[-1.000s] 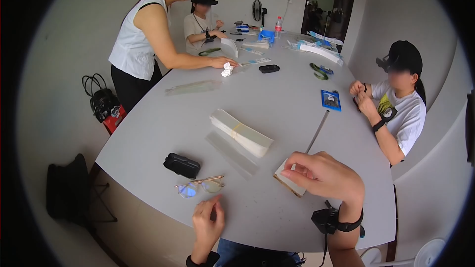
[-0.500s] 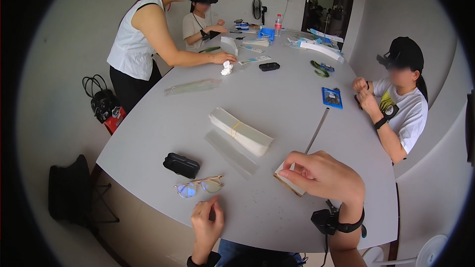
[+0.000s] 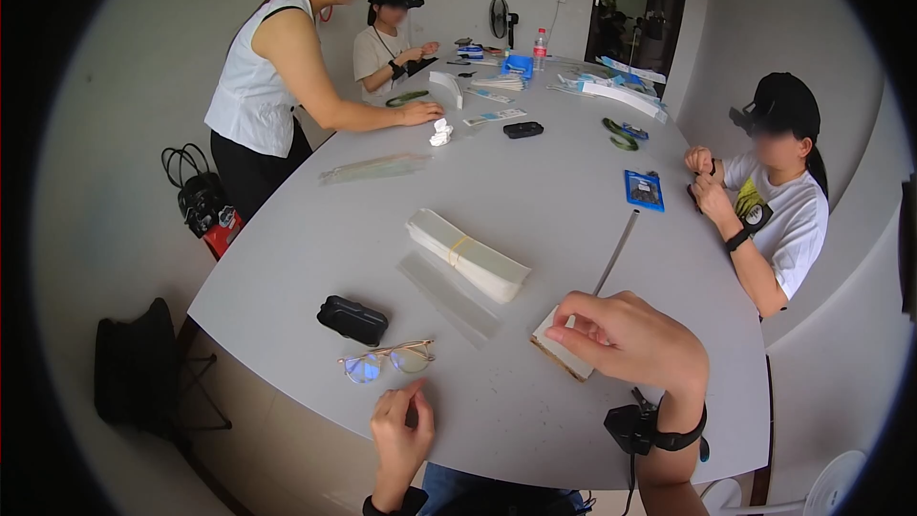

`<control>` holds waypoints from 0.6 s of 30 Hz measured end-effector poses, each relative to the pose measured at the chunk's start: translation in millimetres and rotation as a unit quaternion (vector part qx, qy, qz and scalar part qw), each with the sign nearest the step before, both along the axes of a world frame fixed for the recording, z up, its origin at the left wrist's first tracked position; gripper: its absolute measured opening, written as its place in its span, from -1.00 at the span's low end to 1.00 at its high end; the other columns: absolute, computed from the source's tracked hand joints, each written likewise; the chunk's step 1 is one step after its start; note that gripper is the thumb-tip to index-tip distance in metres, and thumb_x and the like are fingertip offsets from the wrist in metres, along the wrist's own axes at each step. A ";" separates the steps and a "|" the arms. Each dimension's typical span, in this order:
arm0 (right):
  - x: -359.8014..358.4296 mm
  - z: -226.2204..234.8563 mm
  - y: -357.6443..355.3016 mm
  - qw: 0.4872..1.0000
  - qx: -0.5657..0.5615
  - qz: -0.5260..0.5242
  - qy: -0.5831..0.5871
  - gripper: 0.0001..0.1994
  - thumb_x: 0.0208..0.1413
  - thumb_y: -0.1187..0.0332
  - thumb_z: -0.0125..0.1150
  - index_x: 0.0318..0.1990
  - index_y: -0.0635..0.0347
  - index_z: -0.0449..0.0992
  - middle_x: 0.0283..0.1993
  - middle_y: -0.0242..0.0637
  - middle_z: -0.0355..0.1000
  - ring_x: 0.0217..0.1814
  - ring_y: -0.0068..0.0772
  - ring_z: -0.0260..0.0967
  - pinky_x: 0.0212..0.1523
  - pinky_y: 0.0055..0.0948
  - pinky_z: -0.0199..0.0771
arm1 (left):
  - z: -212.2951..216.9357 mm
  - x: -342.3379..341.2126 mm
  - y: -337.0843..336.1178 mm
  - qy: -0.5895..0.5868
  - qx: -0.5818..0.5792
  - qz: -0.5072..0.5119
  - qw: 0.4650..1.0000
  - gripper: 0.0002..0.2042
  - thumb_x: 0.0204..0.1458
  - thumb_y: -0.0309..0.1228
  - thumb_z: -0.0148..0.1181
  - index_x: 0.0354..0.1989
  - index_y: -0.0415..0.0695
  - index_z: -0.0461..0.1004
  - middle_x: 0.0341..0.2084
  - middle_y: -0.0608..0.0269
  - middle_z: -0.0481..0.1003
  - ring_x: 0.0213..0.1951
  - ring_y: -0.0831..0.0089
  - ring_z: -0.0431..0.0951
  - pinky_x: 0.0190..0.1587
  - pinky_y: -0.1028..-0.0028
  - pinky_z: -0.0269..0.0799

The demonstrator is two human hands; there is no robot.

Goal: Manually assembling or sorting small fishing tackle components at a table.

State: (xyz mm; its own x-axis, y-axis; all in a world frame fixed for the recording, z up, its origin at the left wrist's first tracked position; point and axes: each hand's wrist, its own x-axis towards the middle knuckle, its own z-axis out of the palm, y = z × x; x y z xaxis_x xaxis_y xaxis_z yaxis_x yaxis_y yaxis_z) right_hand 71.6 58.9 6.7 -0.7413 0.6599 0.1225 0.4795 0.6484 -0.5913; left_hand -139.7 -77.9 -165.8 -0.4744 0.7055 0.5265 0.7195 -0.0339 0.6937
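My right hand (image 3: 626,334) is closed in a pinch over a small white block with brown edges (image 3: 564,349); anything between the fingertips is too small or hidden to make out. A thin grey metal strip (image 3: 618,250) runs away from behind that hand along the table. My left hand (image 3: 401,425) rests at the near table edge, fingers curled and thumb against the forefinger. Just beyond it lie thin-rimmed eyeglasses (image 3: 387,358). Between and beyond my hands are loose clear plastic sleeves (image 3: 447,301) and a bundle of clear sleeves (image 3: 468,255) held by a yellow rubber band.
An open black case (image 3: 352,321) sits left of the glasses. Farther off are flat clear bags (image 3: 374,168), crumpled white tissue (image 3: 440,133), a blue packet (image 3: 644,190) and a black case (image 3: 522,130). Three people are around the grey table (image 3: 287,239).
The standing person's hand has drawn left, away from the tissue. The far seated person's hands have come up together. My hands keep their poses; the view has shifted slightly.
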 end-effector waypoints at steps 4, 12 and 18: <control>2.0 0.2 1.1 1.000 0.003 -0.003 -0.006 -0.71 0.14 0.19 0.10 -0.41 0.27 0.38 -0.70 -0.13 0.32 -0.65 -0.12 0.32 -0.59 -0.35 0.26 | -1.5 0.1 1.1 -0.003 0.005 -0.004 1.000 -0.84 -0.13 -0.63 0.11 -0.33 -0.25 0.52 -0.65 0.14 0.41 -0.57 0.26 0.41 -0.45 0.37 0.33; 4.8 2.0 2.9 0.999 -0.002 -0.008 -0.033 -0.72 0.15 0.19 0.10 -0.38 0.28 0.41 -0.72 -0.14 0.33 -0.70 -0.16 0.32 -0.64 -0.36 0.25 | -3.1 0.0 1.0 -0.008 0.006 0.004 1.000 -0.83 -0.13 -0.63 0.12 -0.32 -0.24 0.53 -0.65 0.13 0.40 -0.58 0.27 0.41 -0.47 0.38 0.32; 8.2 -1.4 2.7 0.999 -0.008 -0.023 -0.044 -0.71 0.15 0.18 0.09 -0.35 0.28 0.43 -0.70 -0.13 0.38 -0.71 -0.18 0.33 -0.64 -0.37 0.27 | -2.3 0.5 0.7 0.000 0.007 0.003 1.000 -0.83 -0.13 -0.63 0.12 -0.33 -0.24 0.52 -0.65 0.13 0.40 -0.57 0.26 0.41 -0.46 0.38 0.32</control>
State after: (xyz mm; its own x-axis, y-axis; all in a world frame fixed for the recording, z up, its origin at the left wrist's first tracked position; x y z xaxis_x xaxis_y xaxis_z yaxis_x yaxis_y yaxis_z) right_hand 79.8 61.5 5.3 -0.7180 0.6944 0.0478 0.5585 0.6158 -0.5557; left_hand -139.2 -77.2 -168.1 -0.4790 0.6950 0.5362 0.7194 -0.0392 0.6935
